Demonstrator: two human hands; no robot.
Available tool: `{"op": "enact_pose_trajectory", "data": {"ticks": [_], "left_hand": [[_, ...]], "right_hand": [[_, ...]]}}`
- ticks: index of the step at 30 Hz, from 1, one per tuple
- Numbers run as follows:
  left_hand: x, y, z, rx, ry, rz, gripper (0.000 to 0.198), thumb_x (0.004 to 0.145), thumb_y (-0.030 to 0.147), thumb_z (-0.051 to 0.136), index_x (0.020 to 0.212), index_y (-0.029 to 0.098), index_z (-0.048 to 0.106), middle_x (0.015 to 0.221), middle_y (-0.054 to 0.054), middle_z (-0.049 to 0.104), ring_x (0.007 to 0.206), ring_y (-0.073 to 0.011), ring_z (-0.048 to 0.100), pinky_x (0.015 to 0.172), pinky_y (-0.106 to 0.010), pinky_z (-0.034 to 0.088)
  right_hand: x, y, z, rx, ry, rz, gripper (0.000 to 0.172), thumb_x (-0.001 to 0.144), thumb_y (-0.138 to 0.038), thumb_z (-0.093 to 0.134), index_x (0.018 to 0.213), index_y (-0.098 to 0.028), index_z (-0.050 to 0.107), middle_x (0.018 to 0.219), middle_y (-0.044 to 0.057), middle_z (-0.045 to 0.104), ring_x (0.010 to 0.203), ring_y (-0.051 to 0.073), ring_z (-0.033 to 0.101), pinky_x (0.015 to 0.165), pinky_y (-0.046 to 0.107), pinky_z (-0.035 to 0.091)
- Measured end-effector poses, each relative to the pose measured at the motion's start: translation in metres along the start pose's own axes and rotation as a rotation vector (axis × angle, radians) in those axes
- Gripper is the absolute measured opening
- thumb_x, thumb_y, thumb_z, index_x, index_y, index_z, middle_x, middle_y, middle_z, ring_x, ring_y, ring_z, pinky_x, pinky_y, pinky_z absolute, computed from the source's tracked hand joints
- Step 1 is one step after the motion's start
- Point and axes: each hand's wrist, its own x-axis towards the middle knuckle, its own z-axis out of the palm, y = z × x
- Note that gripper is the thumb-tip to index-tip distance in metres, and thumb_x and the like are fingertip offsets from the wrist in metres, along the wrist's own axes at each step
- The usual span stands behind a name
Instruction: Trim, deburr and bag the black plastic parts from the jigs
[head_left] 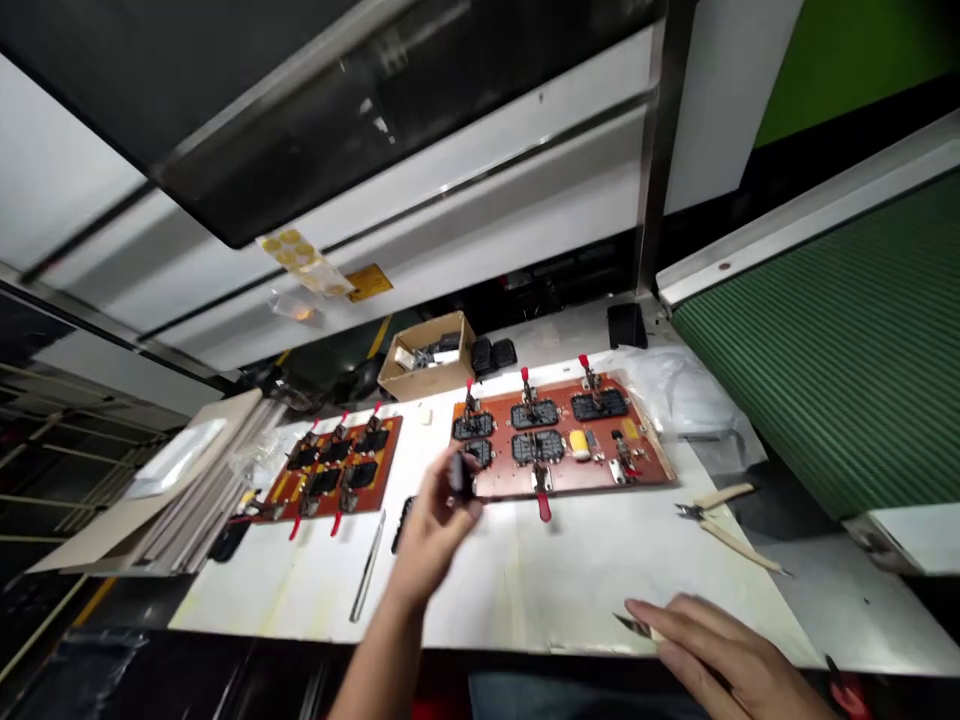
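Observation:
My left hand is closed on a small black part, held up in front of the larger brown fixture board. My right hand grips a knife low over the table's front edge; its pointed blade faces left and the handle is mostly hidden by my fingers. Black plastic frames sit on the board under red-handled toggle clamps. Behind my left wrist, another black piece lies partly covered on the white sheet.
A second brown fixture board stands at left, near metal tweezers. Cutters with pale handles lie at right. Behind the boards are a cardboard box of parts and plastic bags. A green ribbed surface rises at right.

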Motion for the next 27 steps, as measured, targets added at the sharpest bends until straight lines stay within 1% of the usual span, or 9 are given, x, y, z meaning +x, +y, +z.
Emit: {"op": "enact_pose_trajectory", "data": {"ticks": [1, 3, 4, 6, 8, 11, 16, 20, 27], "left_hand": [[-0.028, -0.014, 0.022, -0.065, -0.087, -0.079, 0.063, 0.09, 0.035, 0.08, 0.147, 0.035, 0.053, 0.14, -0.009, 0.061, 0.127, -0.0265, 0.061, 0.101, -0.038, 0.057], [-0.074, -0.032, 0.058, -0.154, -0.21, -0.206, 0.06, 0.089, 0.031, 0.082, 0.142, 0.036, 0.055, 0.146, -0.007, 0.057, 0.132, -0.0273, 0.058, 0.109, -0.042, 0.052], [-0.09, -0.036, 0.07, -0.178, -0.233, -0.252, 0.061, 0.088, 0.03, 0.084, 0.142, 0.037, 0.056, 0.147, -0.007, 0.056, 0.132, -0.0274, 0.058, 0.11, -0.042, 0.051], [-0.107, -0.039, 0.082, -0.189, -0.253, -0.312, 0.066, 0.086, 0.028, 0.086, 0.143, 0.037, 0.055, 0.148, -0.007, 0.056, 0.132, -0.0276, 0.059, 0.112, -0.043, 0.05], [-0.11, -0.039, 0.082, -0.163, -0.265, -0.315, 0.067, 0.087, 0.025, 0.084, 0.146, 0.037, 0.055, 0.149, -0.007, 0.057, 0.135, -0.0285, 0.058, 0.116, -0.044, 0.048], [-0.107, -0.037, 0.073, -0.103, -0.3, -0.254, 0.065, 0.089, 0.021, 0.081, 0.147, 0.036, 0.056, 0.15, -0.007, 0.056, 0.139, -0.0298, 0.056, 0.12, -0.046, 0.045], [-0.106, -0.037, 0.065, -0.076, -0.316, -0.185, 0.063, 0.09, 0.022, 0.079, 0.146, 0.036, 0.056, 0.149, -0.008, 0.057, 0.138, -0.0306, 0.059, 0.12, -0.048, 0.047], [-0.107, -0.039, 0.062, -0.08, -0.333, -0.181, 0.063, 0.09, 0.021, 0.078, 0.147, 0.036, 0.056, 0.15, -0.008, 0.057, 0.139, -0.0311, 0.058, 0.121, -0.048, 0.047], [-0.107, -0.038, 0.06, -0.085, -0.345, -0.167, 0.061, 0.091, 0.025, 0.079, 0.146, 0.034, 0.057, 0.149, -0.009, 0.058, 0.138, -0.0316, 0.058, 0.12, -0.047, 0.048]], "right_hand": [[0.001, -0.007, -0.004, 0.009, -0.033, 0.016, 0.037, 0.107, -0.031, 0.055, 0.142, -0.036, 0.065, 0.102, 0.002, 0.075, 0.095, 0.016, 0.077, 0.084, 0.018, 0.062], [0.007, -0.023, -0.012, 0.033, -0.112, 0.011, 0.04, 0.109, -0.028, 0.052, 0.148, -0.037, 0.06, 0.102, 0.001, 0.072, 0.092, 0.013, 0.073, 0.082, 0.02, 0.059], [0.011, -0.029, -0.015, 0.049, -0.15, -0.009, 0.042, 0.11, -0.027, 0.051, 0.15, -0.036, 0.057, 0.103, 0.001, 0.07, 0.091, 0.012, 0.071, 0.082, 0.021, 0.057], [0.02, -0.038, -0.016, 0.077, -0.208, -0.064, 0.043, 0.11, -0.024, 0.052, 0.151, -0.035, 0.056, 0.106, 0.001, 0.069, 0.092, 0.012, 0.068, 0.082, 0.022, 0.055], [0.027, -0.042, -0.014, 0.081, -0.254, -0.112, 0.043, 0.109, -0.022, 0.054, 0.151, -0.032, 0.056, 0.108, 0.003, 0.069, 0.095, 0.013, 0.067, 0.084, 0.024, 0.053], [0.031, -0.046, -0.008, 0.034, -0.288, -0.153, 0.044, 0.108, -0.02, 0.057, 0.151, -0.03, 0.057, 0.108, 0.003, 0.07, 0.095, 0.014, 0.066, 0.084, 0.027, 0.052], [0.036, -0.054, -0.002, -0.025, -0.289, -0.176, 0.043, 0.107, -0.019, 0.058, 0.149, -0.027, 0.058, 0.105, 0.004, 0.07, 0.092, 0.017, 0.065, 0.08, 0.03, 0.052], [0.038, -0.057, 0.0, -0.053, -0.285, -0.182, 0.039, 0.106, -0.02, 0.059, 0.145, -0.024, 0.061, 0.102, 0.005, 0.07, 0.089, 0.017, 0.064, 0.077, 0.03, 0.052], [0.036, -0.058, 0.003, -0.06, -0.277, -0.181, 0.039, 0.106, -0.02, 0.06, 0.144, -0.025, 0.062, 0.1, 0.005, 0.069, 0.086, 0.017, 0.062, 0.077, 0.031, 0.051]]}}
